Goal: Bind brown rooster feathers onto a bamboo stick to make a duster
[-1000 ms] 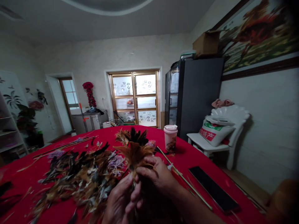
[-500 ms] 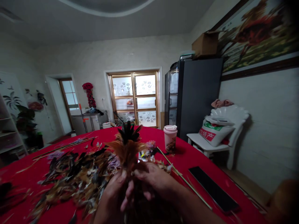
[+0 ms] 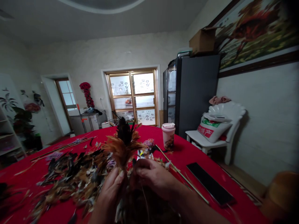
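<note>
A bundle of feathers point(image 3: 122, 147), brown below with a black tuft on top, stands upright in front of me. My left hand point(image 3: 113, 183) is closed around its lower end. Close beside that base, on the right, my right hand point(image 3: 149, 172) is closed with its fingers pinched together. From under its fingers a thin pale strand point(image 3: 146, 200) hangs down. The fingertips of this hand are partly hidden. To the left, a wide heap of loose brown, black and grey feathers point(image 3: 79, 177) covers the red tablecloth point(image 3: 151, 129).
A pink lidded cup point(image 3: 168, 137) stands behind my right hand. Farther right lie a thin green stick point(image 3: 184, 177) and a black phone point(image 3: 210, 183). Long thin sticks point(image 3: 63, 147) rest at the left back. Beyond the table is a white chair point(image 3: 227, 115) bearing a bag point(image 3: 213, 127).
My right hand has moved slightly up and its fingers have drawn into a pinch. The thin strand now shows beneath it. The feather bundle has tilted a little left.
</note>
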Demonstrator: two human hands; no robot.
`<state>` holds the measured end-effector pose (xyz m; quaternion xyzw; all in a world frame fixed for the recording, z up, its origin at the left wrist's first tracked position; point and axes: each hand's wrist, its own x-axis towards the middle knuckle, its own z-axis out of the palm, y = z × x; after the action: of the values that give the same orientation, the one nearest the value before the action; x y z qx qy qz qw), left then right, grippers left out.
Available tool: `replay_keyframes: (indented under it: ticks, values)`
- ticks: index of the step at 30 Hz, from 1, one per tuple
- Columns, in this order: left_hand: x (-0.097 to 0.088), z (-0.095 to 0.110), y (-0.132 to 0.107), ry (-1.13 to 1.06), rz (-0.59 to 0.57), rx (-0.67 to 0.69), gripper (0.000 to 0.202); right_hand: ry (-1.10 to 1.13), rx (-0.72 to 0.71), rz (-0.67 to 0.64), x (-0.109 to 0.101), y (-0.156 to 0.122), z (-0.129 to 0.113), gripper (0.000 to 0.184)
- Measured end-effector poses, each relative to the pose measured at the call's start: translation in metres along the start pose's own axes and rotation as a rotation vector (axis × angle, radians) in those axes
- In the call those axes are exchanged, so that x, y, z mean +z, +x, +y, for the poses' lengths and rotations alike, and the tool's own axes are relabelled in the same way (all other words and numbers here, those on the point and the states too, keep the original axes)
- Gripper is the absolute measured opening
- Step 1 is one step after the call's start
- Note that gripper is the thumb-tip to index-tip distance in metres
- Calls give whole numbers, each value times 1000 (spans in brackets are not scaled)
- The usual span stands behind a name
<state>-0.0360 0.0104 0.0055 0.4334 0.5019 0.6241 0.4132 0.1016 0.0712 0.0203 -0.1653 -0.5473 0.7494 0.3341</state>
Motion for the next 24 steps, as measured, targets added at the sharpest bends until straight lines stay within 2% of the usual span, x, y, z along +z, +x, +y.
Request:
replay_keyframes:
  ticks: [3,6,8,11,15,17,19,22,24]
  values:
    - [-6,-3,5,159,42,136,28,154,34,-43,-1,0,2,30]
    - [-12,-5,8,379,87,263,25,191,97,-58,-1,-2,0,19]
    - [-14,-8,8,537,104,335,28,73,87,-65,0,-4,-1,10]
    - [-16,-11,8,875,126,421,33,-159,9,-43,4,-8,-2,15]
    - [-10,-16,7,1268,95,527,28,-454,-184,-19,10,-9,0,14]
    - [-6,-19,6,1350,95,554,22,-529,-242,9,11,-8,3,15]
    - [-2,-23,5,1378,74,537,17,-521,-226,50,13,-6,8,15]
    - [1,-29,5,1310,67,541,13,-457,-176,108,15,-3,14,15]
    - [1,-33,6,1276,70,586,13,-430,-192,137,16,-2,16,13]
